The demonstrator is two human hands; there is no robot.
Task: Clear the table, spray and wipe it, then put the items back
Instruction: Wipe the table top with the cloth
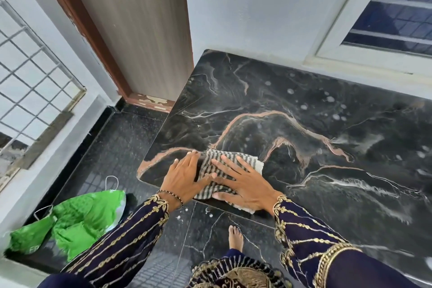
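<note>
A black marble table [304, 105] with pink and white veins fills the right half of the head view. A striped grey and cream cloth [236, 162] lies folded at the table's near left corner. My left hand [184, 175] rests flat on the cloth's left edge, fingers spread. My right hand [240, 182] presses flat on top of the cloth, its thumb tucked under the cloth's near edge. White droplets [327, 100] and wet smears dot the far and right parts of the tabletop.
A green plastic bag [77, 217] lies on a low ledge to the left. A wooden door [140, 30] stands beyond the table's left edge, a window [397, 7] behind it. My bare foot [235, 237] is on the dark tiled floor.
</note>
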